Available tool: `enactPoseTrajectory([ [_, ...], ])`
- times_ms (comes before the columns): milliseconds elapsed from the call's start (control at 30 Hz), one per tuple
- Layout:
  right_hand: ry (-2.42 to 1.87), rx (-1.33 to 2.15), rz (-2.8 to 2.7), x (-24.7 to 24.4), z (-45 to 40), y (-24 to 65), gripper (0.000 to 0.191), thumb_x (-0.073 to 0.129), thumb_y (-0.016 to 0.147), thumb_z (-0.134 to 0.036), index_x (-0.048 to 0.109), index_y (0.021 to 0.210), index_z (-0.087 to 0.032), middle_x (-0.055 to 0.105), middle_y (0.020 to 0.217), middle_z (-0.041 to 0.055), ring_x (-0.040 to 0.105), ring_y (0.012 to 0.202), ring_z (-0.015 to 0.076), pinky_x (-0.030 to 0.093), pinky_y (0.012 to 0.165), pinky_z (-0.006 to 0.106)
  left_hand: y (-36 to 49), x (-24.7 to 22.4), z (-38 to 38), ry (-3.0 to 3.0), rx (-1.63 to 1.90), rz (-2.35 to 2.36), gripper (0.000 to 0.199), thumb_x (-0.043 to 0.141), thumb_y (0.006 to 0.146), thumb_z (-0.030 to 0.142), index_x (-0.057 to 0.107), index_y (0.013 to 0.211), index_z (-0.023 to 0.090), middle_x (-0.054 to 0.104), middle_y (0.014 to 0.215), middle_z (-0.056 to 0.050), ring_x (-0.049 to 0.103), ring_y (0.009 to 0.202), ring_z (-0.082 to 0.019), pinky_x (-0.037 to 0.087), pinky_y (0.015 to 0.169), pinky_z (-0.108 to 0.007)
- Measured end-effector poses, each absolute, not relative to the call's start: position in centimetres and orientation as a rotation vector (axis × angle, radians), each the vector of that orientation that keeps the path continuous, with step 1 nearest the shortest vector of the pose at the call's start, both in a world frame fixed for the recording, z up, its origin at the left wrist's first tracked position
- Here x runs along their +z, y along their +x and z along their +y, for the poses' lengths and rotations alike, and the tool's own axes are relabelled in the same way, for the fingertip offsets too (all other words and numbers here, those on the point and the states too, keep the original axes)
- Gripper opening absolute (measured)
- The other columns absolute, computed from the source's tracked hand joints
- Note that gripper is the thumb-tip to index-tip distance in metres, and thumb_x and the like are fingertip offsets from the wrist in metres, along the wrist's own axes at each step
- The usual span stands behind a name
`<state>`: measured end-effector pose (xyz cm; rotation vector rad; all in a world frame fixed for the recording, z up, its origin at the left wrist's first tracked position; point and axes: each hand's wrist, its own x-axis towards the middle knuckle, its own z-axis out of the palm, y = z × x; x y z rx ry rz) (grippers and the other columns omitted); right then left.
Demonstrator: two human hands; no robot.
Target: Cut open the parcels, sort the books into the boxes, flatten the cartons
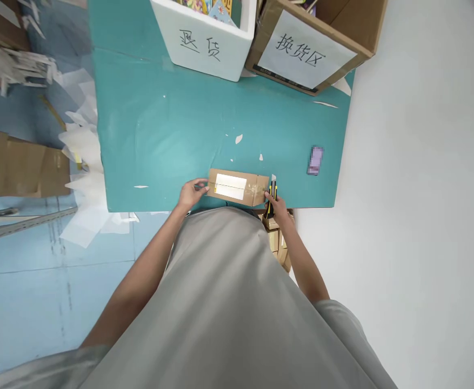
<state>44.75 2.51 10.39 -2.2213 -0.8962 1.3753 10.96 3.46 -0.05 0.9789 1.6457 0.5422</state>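
A small brown cardboard box (252, 190) with a white label lies near the front edge of the green-covered table. At its left end, my left hand (193, 193) has the thumb and fingertips closed against the cardboard. My right hand (279, 209) is wrapped round a black and yellow utility knife (272, 199), whose blade end points away from me. One finger of that hand touches the box's right end.
Toward the far side stand a white bin (212, 48) with colourful items inside and an open carton (313, 51), both with handwritten signs. A blurred-out purple object (315, 160) lies at right. Paper scraps (239, 139) dot the green tabletop (159, 129); sheets (85, 146) spill at left.
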Motion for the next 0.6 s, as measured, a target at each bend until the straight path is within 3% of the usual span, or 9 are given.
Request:
enactPoseTrajectory([
  [100,-2.156,1.343,-0.919,10.7,3.2,43.5,0.048,0.080,0.078,-0.064,0.069,0.090,-0.020,0.057,0.064,-0.0050,0.056,0.059,0.0140,0.049,0.055,0.027,9.6,-0.5,3.6,1.068,0.484,1.728,0.041,0.080,0.072,0.032,0.081,0.112,0.025,0.073,0.076,-0.001,0.071,0.076,-0.024,0.058,0.087,-0.039],
  [200,-2.090,1.251,-1.021,10.8,4.1,42.1,0.049,0.081,0.075,-0.063,0.071,0.094,-0.018,0.059,0.070,-0.0047,0.054,0.060,0.0129,0.053,0.060,0.028,8.3,-0.1,4.4,1.114,0.512,1.772,0.048,0.081,0.074,0.032,0.079,0.122,0.024,0.071,0.072,0.000,0.072,0.079,-0.026,0.057,0.091,-0.040],
  [300,-2.074,1.186,-1.120,10.9,4.5,40.5,0.051,0.078,0.078,-0.064,0.072,0.096,-0.016,0.060,0.072,-0.0034,0.057,0.061,0.0137,0.056,0.063,0.029,7.0,1.9,5.4,1.109,0.642,1.725,0.054,0.072,0.087,0.039,0.073,0.137,0.017,0.075,0.080,-0.003,0.070,0.076,-0.023,0.057,0.090,-0.039],
  [400,-2.128,1.131,-1.216,11.4,4.1,38.9,0.051,0.074,0.082,-0.066,0.072,0.096,-0.016,0.060,0.069,-0.0029,0.061,0.061,0.0158,0.055,0.061,0.028,6.5,5.4,6.3,1.117,0.809,1.537,0.058,0.058,0.099,0.046,0.065,0.149,0.017,0.080,0.104,-0.009,0.073,0.085,-0.021,0.058,0.087,-0.037],
  [500,-2.133,1.082,-1.280,12.0,3.4,37.5,0.052,0.072,0.084,-0.068,0.072,0.095,-0.017,0.061,0.068,-0.0028,0.063,0.059,0.0166,0.051,0.059,0.027,7.2,8.6,6.7,1.234,0.847,1.379,0.051,0.067,0.096,0.053,0.075,0.135,0.023,0.076,0.128,-0.010,0.073,0.103,-0.023,0.059,0.090,-0.035],
  [600,-2.130,1.027,-1.337,12.3,2.8,36.3,0.050,0.070,0.087,-0.068,0.072,0.095,-0.018,0.065,0.071,-0.0015,0.064,0.059,0.0170,0.050,0.062,0.028,8.0,9.8,6.6,1.297,0.820,1.348,0.040,0.078,0.087,0.054,0.083,0.114,0.024,0.077,0.119,-0.008,0.073,0.098,-0.022,0.059,0.088,-0.035],
])
